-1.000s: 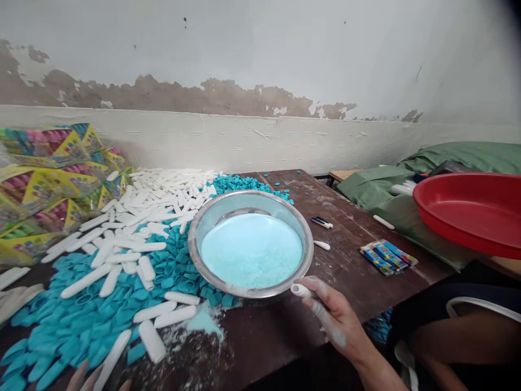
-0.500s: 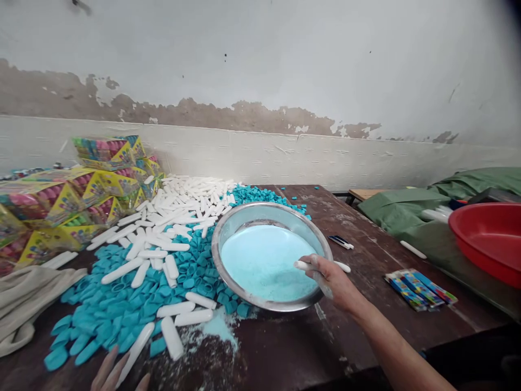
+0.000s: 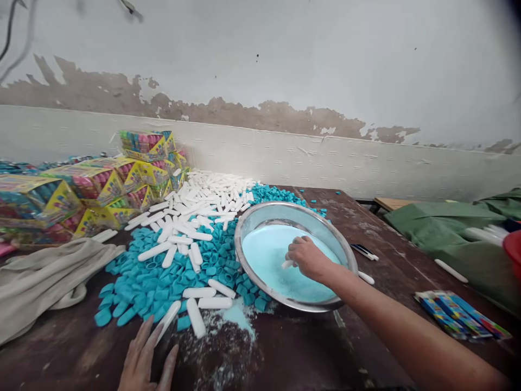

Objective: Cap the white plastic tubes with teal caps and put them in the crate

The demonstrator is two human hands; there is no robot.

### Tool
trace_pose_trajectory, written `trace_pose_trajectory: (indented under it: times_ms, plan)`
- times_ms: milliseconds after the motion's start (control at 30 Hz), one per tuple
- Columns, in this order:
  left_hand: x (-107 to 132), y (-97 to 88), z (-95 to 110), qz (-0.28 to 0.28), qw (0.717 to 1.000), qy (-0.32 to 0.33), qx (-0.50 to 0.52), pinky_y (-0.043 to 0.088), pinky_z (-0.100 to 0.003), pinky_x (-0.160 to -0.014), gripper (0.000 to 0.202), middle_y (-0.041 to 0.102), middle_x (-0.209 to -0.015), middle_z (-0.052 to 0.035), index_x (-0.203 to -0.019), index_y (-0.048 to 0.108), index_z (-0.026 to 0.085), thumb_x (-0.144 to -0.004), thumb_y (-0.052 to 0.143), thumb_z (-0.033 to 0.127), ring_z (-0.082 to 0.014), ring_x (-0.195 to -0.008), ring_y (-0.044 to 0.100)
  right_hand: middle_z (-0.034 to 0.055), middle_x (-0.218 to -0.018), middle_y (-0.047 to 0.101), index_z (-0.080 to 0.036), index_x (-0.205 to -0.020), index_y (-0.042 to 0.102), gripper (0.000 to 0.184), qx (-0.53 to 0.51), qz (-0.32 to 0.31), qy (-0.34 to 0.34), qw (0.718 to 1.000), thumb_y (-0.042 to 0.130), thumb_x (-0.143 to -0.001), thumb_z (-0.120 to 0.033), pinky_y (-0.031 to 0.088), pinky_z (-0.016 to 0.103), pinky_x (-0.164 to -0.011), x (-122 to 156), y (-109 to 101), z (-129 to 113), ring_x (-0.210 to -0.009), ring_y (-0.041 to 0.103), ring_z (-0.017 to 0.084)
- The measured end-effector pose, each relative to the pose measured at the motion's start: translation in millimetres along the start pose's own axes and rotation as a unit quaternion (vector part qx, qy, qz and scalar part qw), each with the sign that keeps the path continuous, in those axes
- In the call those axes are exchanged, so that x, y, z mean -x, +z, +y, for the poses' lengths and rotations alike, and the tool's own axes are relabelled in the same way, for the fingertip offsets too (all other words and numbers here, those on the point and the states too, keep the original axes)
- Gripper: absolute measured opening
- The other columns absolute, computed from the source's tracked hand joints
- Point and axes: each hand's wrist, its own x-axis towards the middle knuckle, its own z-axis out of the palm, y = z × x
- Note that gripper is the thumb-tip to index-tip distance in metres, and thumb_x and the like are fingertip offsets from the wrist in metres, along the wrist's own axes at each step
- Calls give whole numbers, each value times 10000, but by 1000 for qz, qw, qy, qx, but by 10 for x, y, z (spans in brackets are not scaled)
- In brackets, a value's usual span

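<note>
A steel basin holds pale blue powder. My right hand is over the powder, its fingers closed round a white plastic tube whose rounded end sticks out. My left hand is at the table's near edge, fingers apart, beside a loose white tube; its fingertips overlap that tube in view, and I cannot tell if they touch it. Between the hands lie several more white tubes and a patch of spilled powder. A heap of teal caps spreads left of the basin.
Behind the caps is a pile of white tubes. Yellow display boxes are stacked at left, near a pale cloth. On the right are a utility knife, flat colourful packets, green fabric and a red basin.
My right hand has moved from the basin's right rim inward over the powder, with the white tube. More of my left hand shows. The view has swung left.
</note>
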Motion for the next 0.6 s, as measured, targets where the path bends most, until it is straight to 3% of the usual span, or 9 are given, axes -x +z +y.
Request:
trace_pose_trajectory:
  times_ms: [167,300,433,600]
  plan:
    - [5,9,2,4,1000,11,-20,274,-484,-1069,425,358,-1395,-79,-1276,376,251,-860,423,324,-276,-1300,309,142,-687,624,-102,-607,628,210,8,-25,-17,1000,491,-661,47,350,374,-774,-172,133,-164,-835,523,246]
    - [13,26,-35,10,999,26,-24,269,-487,-1068,436,361,-1392,-89,-1286,363,240,-862,426,319,-277,-1295,319,68,-724,662,-109,-704,658,240,-63,-41,-43,996,444,-703,1,406,267,-640,-183,266,-268,-703,559,180]
    - [11,25,-31,4,1000,25,-16,285,-460,-1070,435,357,-1399,-69,-1285,367,261,-857,437,302,-258,-1295,323,-42,-770,677,-131,-859,661,286,-146,-54,-70,985,414,-744,-47,428,168,-602,-186,271,-180,-695,597,122]
    - [14,18,-8,0,1000,15,-15,260,-448,-1088,437,358,-1402,-57,-1287,371,266,-855,435,290,-247,-1299,320,-24,-827,682,-155,-918,643,283,-158,-62,-69,983,472,-719,-47,441,186,-639,-152,211,14,-727,610,124]
